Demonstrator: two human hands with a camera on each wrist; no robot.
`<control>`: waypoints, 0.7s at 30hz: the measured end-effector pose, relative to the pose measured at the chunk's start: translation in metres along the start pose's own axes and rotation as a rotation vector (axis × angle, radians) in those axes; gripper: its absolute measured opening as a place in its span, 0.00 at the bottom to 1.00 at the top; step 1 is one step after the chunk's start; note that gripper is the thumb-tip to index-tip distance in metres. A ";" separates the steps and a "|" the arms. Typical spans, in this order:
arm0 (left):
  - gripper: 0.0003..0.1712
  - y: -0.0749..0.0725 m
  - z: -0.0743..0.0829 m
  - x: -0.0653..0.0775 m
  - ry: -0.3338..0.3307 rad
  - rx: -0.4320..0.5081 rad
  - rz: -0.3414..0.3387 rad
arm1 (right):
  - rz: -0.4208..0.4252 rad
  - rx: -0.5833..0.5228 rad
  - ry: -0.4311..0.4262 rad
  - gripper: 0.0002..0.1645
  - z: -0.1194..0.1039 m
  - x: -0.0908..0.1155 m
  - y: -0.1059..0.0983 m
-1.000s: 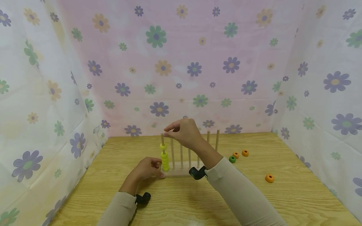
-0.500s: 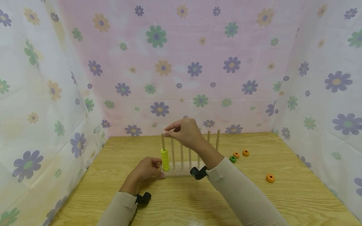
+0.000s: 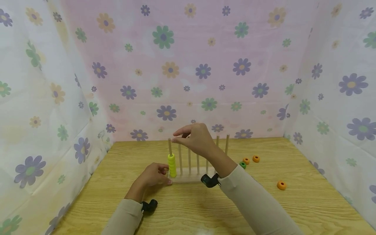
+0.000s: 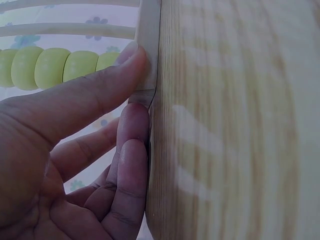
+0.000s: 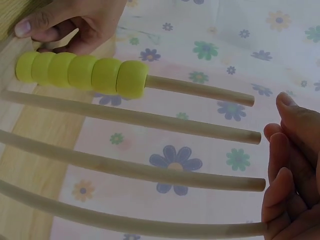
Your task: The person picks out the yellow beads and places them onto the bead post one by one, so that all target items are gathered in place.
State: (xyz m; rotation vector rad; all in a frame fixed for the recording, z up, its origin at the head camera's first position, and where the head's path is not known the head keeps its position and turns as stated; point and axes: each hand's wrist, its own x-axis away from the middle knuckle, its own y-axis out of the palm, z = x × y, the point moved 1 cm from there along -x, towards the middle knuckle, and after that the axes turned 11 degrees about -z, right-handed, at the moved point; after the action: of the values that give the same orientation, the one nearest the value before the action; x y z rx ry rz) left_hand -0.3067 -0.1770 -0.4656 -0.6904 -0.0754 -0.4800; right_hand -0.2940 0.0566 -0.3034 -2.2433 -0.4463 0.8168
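Observation:
A wooden bead-stacking frame (image 3: 189, 178) stands on the table with a row of upright pegs. Its leftmost peg carries several yellow beads (image 3: 171, 165) stacked up from the base; the peg's upper part is bare. My left hand (image 3: 152, 175) holds the left end of the base, thumb on its front face and fingers at the end, as the left wrist view shows. Beside the tops of the pegs, my right hand (image 3: 200, 139) hangs with thumb and fingers parted and no bead between them. In the right wrist view the neighbouring pegs (image 5: 150, 122) are bare.
Right of the frame lie a green bead (image 3: 242, 165) and two orange beads, one of them farther back (image 3: 256, 158). Another orange bead (image 3: 281, 185) lies nearer the front. Flowered cloth (image 3: 188, 65) surrounds the wooden table (image 3: 182, 212) at the back and sides.
The top yellow bead, partway down the left peg a second ago, has dropped onto the stack. My right hand has shifted slightly right; the left hand stays on the base.

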 end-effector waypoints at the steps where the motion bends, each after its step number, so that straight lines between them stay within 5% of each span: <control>1: 0.38 0.000 0.000 0.000 -0.002 -0.001 0.002 | 0.002 0.002 -0.008 0.08 0.000 0.001 -0.001; 21: 0.39 -0.001 0.002 0.001 -0.012 0.004 0.003 | 0.021 0.087 -0.136 0.08 0.013 0.033 -0.023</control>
State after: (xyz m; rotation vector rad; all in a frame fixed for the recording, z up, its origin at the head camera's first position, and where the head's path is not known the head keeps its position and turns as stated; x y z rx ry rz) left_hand -0.3064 -0.1768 -0.4629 -0.6899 -0.0867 -0.4731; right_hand -0.2798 0.0964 -0.3085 -2.1232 -0.4429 0.9850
